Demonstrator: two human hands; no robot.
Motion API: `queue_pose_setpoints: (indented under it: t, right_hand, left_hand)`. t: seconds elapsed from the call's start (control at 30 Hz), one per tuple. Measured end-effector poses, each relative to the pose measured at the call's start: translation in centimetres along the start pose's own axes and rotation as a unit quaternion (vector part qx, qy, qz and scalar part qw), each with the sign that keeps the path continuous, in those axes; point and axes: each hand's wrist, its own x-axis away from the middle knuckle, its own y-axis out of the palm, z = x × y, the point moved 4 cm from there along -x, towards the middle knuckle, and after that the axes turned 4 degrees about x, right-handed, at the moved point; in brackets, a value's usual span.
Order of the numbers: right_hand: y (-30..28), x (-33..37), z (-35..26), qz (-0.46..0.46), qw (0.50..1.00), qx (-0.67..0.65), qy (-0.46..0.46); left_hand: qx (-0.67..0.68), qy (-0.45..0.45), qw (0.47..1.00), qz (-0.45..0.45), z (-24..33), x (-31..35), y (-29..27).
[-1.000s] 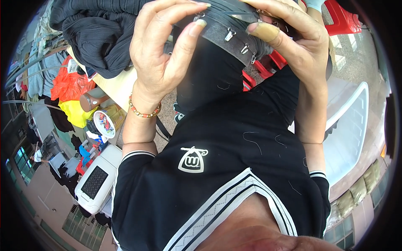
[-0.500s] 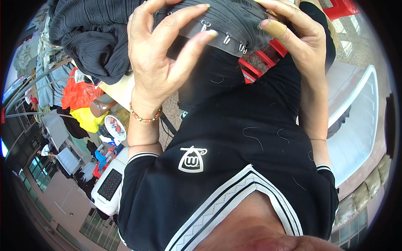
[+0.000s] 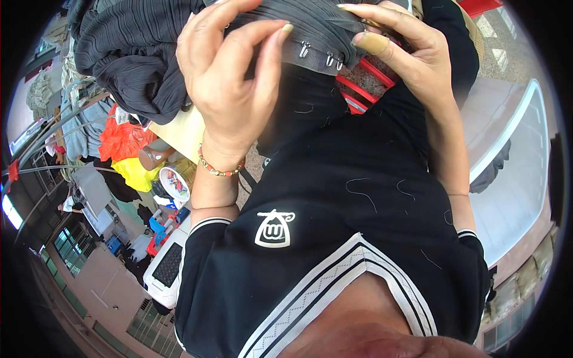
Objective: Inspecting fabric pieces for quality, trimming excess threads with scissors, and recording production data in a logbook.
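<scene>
A dark grey ribbed garment (image 3: 298, 24) lies across my lap at the top of the view. Small silver metal hooks (image 3: 305, 49) run in a row along its flat near edge. Over its left part is my left hand (image 3: 233, 83), thumb and index fingertips pressed together; whatever is between them is too small to make out. At the garment's right end, my right hand (image 3: 418, 53) has its fingers curled around a small object with a metallic glint, mostly hidden. A tan covering wraps the right thumb.
More bunched dark cloth (image 3: 137, 71) sits at the left on a pale wooden surface (image 3: 185, 131). Beyond are red and yellow plastic bags (image 3: 122, 134) and a round white tub (image 3: 174, 184) of small items. A translucent plastic bin (image 3: 513, 197) stands at my right; red plastic (image 3: 370, 83) shows below.
My left thumb and index finger, apart before, have come together. The right hand has shifted slightly left, and the hooked edge has moved a little up and right in view.
</scene>
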Motion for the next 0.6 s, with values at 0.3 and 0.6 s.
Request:
queue_pose_setpoints:
  t: [0.3, 0.6]
  right_hand:
    - [1.3, -0.5, -0.2, -0.024, 0.996, 0.042, -0.082]
    - [2.2, -1.6, -1.6, -0.002, 0.966, 0.15, -0.21]
  left_hand:
    - [0.34, -0.175, 0.921, 0.08, -1.3, 1.6, 1.6]
    - [0.44, -0.35, 0.822, 0.089, -0.8, 1.2, 2.3]
